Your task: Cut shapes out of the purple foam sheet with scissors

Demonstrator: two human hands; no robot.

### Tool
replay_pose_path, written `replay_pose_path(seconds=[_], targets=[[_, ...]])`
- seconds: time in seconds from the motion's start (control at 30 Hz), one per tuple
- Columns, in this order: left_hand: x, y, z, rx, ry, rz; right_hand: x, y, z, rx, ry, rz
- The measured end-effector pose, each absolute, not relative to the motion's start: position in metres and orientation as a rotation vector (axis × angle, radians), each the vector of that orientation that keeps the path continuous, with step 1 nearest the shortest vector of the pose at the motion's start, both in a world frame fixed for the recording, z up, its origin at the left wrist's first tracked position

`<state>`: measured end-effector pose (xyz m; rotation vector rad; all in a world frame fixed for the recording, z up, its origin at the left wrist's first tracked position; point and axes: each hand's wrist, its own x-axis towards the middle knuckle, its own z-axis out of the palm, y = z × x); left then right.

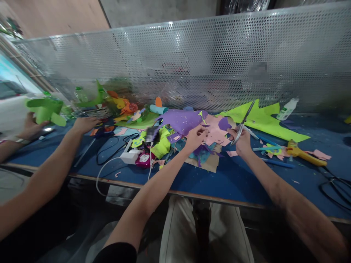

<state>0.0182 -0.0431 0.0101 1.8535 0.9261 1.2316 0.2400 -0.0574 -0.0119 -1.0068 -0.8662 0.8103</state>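
My left hand (196, 138) is at a pink craft-foam sheet (216, 132), its fingers bent and closed at the sheet's left edge. My right hand (242, 140) is closed around the handles of metal scissors (247, 111). Their blades point up and away from me, over a lime-green sheet (267, 118). A small purple piece (225, 123) lies by the right hand, at the pink sheet's edge. A larger purple sheet (179, 120) lies behind my left hand. Purple and blue scraps and brown cardboard (210, 165) lie beneath.
At left, another person's hand (86, 124) rests on the blue table (192, 184); their other holds a green propeller-like shape (46, 111). A yellow-handled glue gun (305, 154) and white bottle (287, 109) are at right. A charger (130, 157) with cable lies left. Perforated metal (164, 54) stands behind.
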Motion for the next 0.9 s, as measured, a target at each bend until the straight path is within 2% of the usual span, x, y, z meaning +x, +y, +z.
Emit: replay_pose_path(seconds=[0.2,0.47,0.6,0.73,0.9], targets=[[0.02,-0.048,0.014,1.951,0.912,1.163,0.233,-0.061,-0.011,-0.974,-0.915,0.797],[0.025,-0.054,0.009,2.259,0.696,0.911,0.201,-0.08,-0.008,-0.894,-1.02,0.98],[0.024,-0.056,0.004,2.2,0.744,0.819,0.198,-0.084,-0.007,-0.872,-1.062,1.018],[0.024,-0.052,-0.001,2.076,0.794,0.885,0.199,-0.088,-0.005,-0.88,-1.179,0.96],[0.024,-0.047,0.001,2.046,0.647,1.109,0.2,-0.087,-0.006,-0.942,-1.215,0.85]])
